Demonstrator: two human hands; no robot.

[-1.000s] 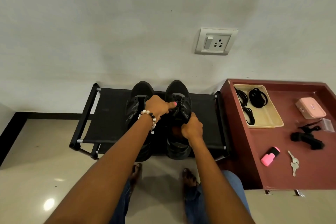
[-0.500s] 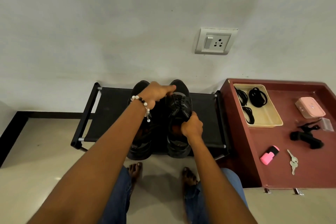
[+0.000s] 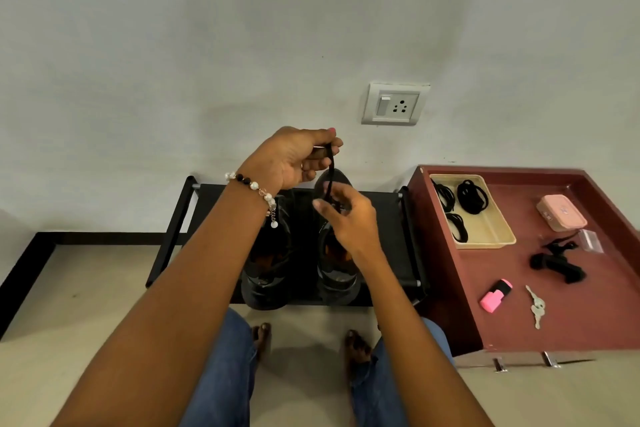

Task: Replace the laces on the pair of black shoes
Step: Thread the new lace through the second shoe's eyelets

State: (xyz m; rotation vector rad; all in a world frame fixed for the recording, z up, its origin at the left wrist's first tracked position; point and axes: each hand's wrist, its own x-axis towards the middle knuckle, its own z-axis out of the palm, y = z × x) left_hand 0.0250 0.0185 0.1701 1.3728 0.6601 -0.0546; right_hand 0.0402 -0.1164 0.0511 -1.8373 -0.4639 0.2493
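Two black shoes stand side by side on a low black rack (image 3: 388, 218): the left shoe (image 3: 266, 274) and the right shoe (image 3: 337, 270). My left hand (image 3: 294, 159), with a bead bracelet at the wrist, is raised above the right shoe and pinches a black lace (image 3: 330, 170) that runs taut down to it. My right hand (image 3: 346, 218) hovers over the right shoe's eyelets, with its fingers at the lower part of the lace. The shoe's lacing area is hidden under this hand.
A maroon table (image 3: 554, 319) at the right carries a beige tray (image 3: 491, 236) with black lace bundles (image 3: 472, 196), a pink box (image 3: 561, 211), a black lace pile (image 3: 557, 263), a pink highlighter (image 3: 495, 295) and keys (image 3: 536, 305). My bare feet (image 3: 356, 347) rest on the tiled floor. A wall socket (image 3: 394, 104) sits above.
My left hand has risen from the right shoe, drawing a lace up out of it. My right hand moved from the shoe's tongue up to the lace.
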